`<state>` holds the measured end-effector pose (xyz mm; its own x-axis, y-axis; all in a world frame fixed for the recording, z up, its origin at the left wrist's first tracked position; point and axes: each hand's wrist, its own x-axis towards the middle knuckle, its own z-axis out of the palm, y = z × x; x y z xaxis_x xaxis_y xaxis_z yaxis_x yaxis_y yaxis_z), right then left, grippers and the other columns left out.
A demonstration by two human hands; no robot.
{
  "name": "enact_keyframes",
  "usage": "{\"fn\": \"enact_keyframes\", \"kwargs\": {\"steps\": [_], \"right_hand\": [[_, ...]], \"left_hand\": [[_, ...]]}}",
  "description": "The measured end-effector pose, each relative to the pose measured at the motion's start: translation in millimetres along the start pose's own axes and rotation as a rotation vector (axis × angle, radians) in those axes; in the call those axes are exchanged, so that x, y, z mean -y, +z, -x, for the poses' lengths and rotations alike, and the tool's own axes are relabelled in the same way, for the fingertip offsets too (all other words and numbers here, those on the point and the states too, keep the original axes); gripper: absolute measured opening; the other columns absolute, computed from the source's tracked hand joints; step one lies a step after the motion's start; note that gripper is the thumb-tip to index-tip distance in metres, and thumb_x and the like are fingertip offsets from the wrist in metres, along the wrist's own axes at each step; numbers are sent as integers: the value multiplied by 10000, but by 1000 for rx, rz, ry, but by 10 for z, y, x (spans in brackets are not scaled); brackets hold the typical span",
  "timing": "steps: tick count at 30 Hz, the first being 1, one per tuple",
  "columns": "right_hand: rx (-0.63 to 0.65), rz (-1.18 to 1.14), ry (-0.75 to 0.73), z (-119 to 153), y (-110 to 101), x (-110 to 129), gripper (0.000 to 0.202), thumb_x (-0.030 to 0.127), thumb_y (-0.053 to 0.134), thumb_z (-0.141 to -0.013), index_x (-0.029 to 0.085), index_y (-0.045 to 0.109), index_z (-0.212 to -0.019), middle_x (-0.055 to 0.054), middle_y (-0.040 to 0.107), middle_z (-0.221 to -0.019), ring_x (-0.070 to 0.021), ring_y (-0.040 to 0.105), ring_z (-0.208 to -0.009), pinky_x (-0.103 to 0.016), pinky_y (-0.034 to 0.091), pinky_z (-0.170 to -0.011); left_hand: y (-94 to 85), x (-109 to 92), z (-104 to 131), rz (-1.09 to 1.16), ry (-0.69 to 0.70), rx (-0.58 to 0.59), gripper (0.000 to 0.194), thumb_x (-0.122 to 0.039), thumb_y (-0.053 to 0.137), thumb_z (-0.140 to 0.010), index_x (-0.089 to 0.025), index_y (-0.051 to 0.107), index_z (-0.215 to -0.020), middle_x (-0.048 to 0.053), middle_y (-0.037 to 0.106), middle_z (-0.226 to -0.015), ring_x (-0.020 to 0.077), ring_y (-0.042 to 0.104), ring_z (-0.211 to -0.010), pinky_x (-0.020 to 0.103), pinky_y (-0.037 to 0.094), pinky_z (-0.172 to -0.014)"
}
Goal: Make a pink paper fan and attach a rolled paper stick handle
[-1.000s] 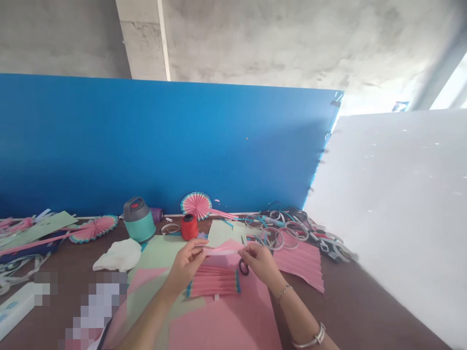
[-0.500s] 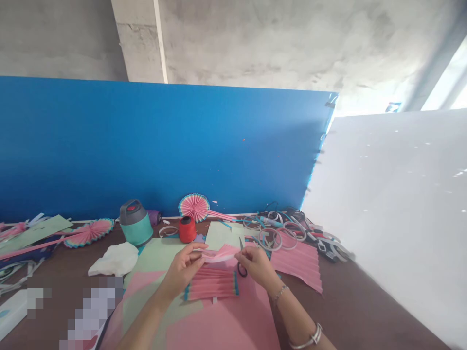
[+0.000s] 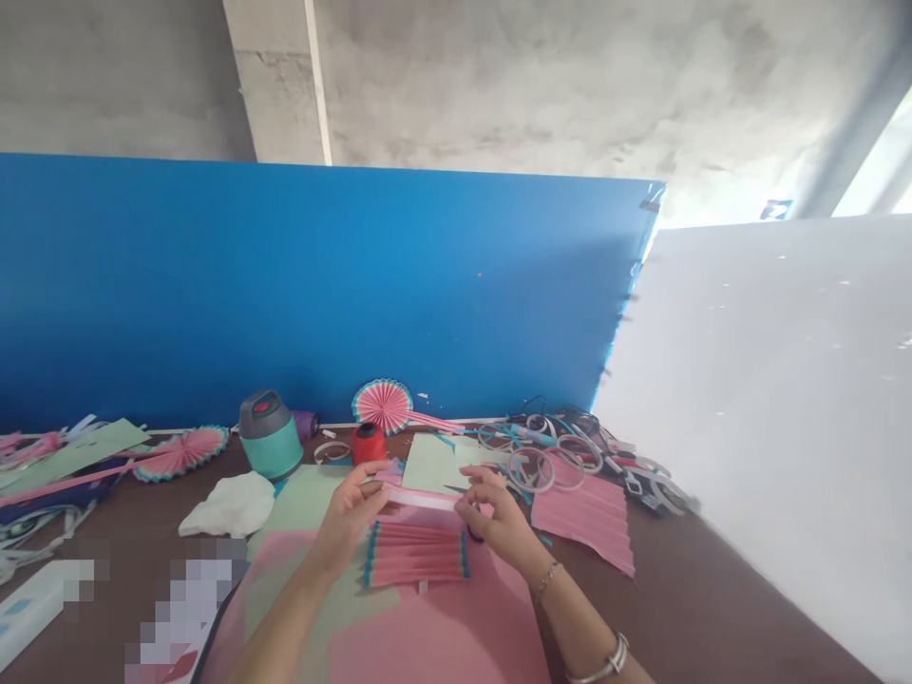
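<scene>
Left hand (image 3: 349,518) and right hand (image 3: 499,522) pinch a pink-and-white strip (image 3: 424,500) by opposite ends, apparently to hold it straight, near pleated paper (image 3: 417,555); scissors (image 3: 476,539) show at the right hand, gripped or not unclear, and a red spool (image 3: 369,444) stands beyond on the surface (image 3: 698,608)

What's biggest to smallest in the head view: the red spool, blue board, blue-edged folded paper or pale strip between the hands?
1. Blue board
2. Blue-edged folded paper
3. Red spool and pale strip: too alike to rank.
</scene>
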<state>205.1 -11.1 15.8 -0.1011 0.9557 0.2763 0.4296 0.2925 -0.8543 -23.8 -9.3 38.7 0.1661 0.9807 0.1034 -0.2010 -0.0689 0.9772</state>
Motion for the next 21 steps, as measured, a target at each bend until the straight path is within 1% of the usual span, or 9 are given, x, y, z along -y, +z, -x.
{"fn": "enact_keyframes", "kwargs": {"steps": [2, 5, 7, 9, 12, 14, 17, 21], "right_hand": [[79, -133, 55, 10, 10, 26, 276, 403, 609, -740, 184, 573, -576, -111, 553, -1225, -264, 502, -1119, -360, 355, -907], [145, -284, 122, 22, 43, 54, 348, 466, 622, -723, 179, 528, -551, -118, 605, -1154, -270, 529, -1093, -345, 379, -863], [161, -349, 152, 26, 75, 57, 372, 496, 633, -701, 178, 516, -547, -111, 633, -1093, -265, 555, -1032, -323, 405, -795], [173, -383, 155, 26, 109, 49, 366, 495, 645, -685, 180, 517, -549, -87, 655, -969, -233, 582, -909, -299, 416, -725], [154, -392, 121, 21, 154, 17, 333, 462, 646, -685, 184, 521, -550, -37, 609, -803, -166, 551, -724, -271, 406, -649], [134, -381, 98, 15, 176, -14, 332, 452, 642, -689, 185, 512, -541, -20, 567, -752, -145, 521, -676, -265, 400, -632], [116, -343, 64, 2, 199, -62, 338, 453, 630, -703, 187, 509, -535, -17, 547, -726, -148, 516, -685, -270, 405, -654], [80, -281, 44, -10, 223, -110, 328, 446, 629, -701, 187, 518, -532, -47, 587, -809, -176, 553, -783, -281, 418, -706]], "left_hand": [[-4, 15, -17, 32, 20, -43, 409, -325, 680, -717, -173, 552, -1075, 18, 685, -713, 173, 649, -683, 284, 487, -674], [3, 31, -37, 60, 50, -98, 426, -325, 678, -712, -168, 543, -1084, 16, 675, -727, 156, 626, -671, 269, 482, -646], [6, 44, -49, 68, 61, -131, 429, -332, 675, -710, -173, 542, -1086, 3, 662, -715, 150, 614, -677, 260, 481, -638], [5, 59, -58, 64, 69, -146, 428, -333, 673, -709, -182, 541, -1087, -11, 647, -693, 150, 609, -688, 254, 480, -634], [7, 75, -66, 48, 82, -166, 424, -339, 662, -716, -194, 538, -1095, -12, 647, -704, 157, 615, -711, 258, 478, -648], [20, 75, -62, 38, 84, -193, 425, -355, 655, -719, -197, 539, -1096, -4, 655, -727, 165, 625, -731, 268, 479, -673], [55, 67, -47, 52, 74, -205, 429, -378, 643, -730, -202, 528, -1104, -1, 655, -751, 174, 637, -764, 292, 488, -721], [101, 65, -30, 138, 48, -189, 461, -386, 643, -734, -224, 485, -1136, -21, 639, -768, 166, 642, -755, 323, 510, -739]]}}
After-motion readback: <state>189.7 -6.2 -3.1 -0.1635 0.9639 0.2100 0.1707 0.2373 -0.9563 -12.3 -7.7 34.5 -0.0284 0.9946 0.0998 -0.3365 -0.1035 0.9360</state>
